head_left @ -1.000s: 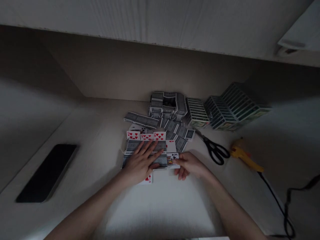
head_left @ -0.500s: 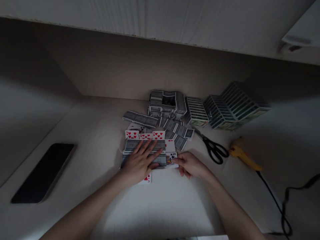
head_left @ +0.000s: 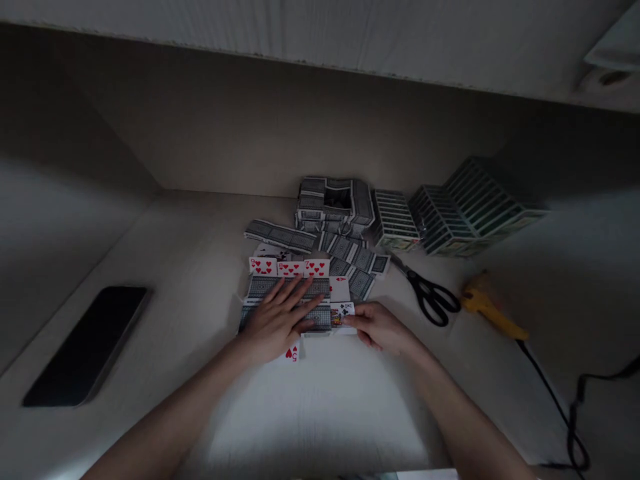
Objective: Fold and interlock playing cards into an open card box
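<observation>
My left hand (head_left: 277,317) lies with spread fingers, pressing down on a flat panel of face-down playing cards (head_left: 317,290). Between the thumb and fingers of my right hand (head_left: 381,327) is the right edge of a king of clubs (head_left: 344,310), which sticks out from the panel's lower right side. Just above the king, an ace of hearts (head_left: 340,288) also juts out. Along the panel's far edge several red heart cards (head_left: 316,268) show their faces. A five of hearts (head_left: 293,353) pokes out below my left palm, which hides part of the panel.
Behind the panel sit joined card strips (head_left: 280,235) and a box-like card structure (head_left: 360,203). Slatted card structures (head_left: 395,217) stand to its right. Black-handled scissors (head_left: 435,300) and a yellow glue gun (head_left: 493,313) with a black cord lie rightward. A phone (head_left: 87,347) rests at left.
Both hands keep nearly the same places on the cards. The view has shifted slightly, and a bit less of the five of hearts shows beneath my left hand.
</observation>
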A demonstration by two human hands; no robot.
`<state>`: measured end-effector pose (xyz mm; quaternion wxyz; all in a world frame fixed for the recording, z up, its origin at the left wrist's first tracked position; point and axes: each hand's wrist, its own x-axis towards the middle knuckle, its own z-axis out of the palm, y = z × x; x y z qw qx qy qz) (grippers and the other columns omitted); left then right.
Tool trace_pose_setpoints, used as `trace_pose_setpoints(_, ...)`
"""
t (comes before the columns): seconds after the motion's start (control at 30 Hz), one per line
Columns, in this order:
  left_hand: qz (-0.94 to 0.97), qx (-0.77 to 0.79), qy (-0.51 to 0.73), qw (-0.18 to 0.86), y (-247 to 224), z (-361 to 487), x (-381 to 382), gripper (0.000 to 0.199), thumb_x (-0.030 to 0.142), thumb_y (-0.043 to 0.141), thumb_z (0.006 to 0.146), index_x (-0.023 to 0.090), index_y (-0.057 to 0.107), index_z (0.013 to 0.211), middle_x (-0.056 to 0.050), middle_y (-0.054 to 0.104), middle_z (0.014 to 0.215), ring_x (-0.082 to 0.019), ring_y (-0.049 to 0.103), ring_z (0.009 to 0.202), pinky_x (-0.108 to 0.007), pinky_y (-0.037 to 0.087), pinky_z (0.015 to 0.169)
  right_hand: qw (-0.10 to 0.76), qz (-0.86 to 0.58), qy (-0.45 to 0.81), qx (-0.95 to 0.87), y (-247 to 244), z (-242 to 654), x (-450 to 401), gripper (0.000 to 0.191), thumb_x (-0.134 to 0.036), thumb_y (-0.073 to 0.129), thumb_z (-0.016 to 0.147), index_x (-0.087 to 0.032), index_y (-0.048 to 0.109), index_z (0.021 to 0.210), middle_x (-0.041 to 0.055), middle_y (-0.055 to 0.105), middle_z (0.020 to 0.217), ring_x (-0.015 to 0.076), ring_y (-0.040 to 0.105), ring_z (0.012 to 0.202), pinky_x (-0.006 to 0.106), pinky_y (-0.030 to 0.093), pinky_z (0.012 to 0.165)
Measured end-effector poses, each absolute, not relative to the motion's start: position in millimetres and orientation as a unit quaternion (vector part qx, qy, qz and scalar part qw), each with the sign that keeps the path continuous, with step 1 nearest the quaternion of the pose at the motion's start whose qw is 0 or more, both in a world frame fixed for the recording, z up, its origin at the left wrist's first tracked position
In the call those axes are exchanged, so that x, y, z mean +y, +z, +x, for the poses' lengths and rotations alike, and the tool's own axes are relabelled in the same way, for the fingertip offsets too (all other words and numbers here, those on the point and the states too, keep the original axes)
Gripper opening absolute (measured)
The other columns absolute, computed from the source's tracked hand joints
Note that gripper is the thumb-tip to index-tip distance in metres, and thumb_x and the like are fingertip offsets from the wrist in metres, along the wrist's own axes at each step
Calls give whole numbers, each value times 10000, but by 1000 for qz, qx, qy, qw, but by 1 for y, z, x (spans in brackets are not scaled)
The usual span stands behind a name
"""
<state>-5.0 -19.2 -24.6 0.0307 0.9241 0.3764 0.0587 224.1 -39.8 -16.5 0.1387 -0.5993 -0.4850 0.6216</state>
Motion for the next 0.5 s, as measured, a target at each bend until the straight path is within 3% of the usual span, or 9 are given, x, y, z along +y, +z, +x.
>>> trace_pose_setpoints(0.23,920,386,65,24,-28,-3,-20,489,411,308,876,370,160,1340,49,118,1444,-191,130,1319,-404,98,1069,151,-627,594,-481,-21,222,-38,300,-403,536,704,-164,476,532,-91,386,298,40,268,241,185,180,270)
trace_pose_setpoints(0.5,920,386,60,30,-27,-3,-19,479,420,287,881,381,152,1339,58,108,1446,-193,114,1322,-408,97,1067,158,-644,587,-465,-17,218,-38,311,-356,541,707,-165,464,473,-78,404,302,37,269,236,183,181,262)
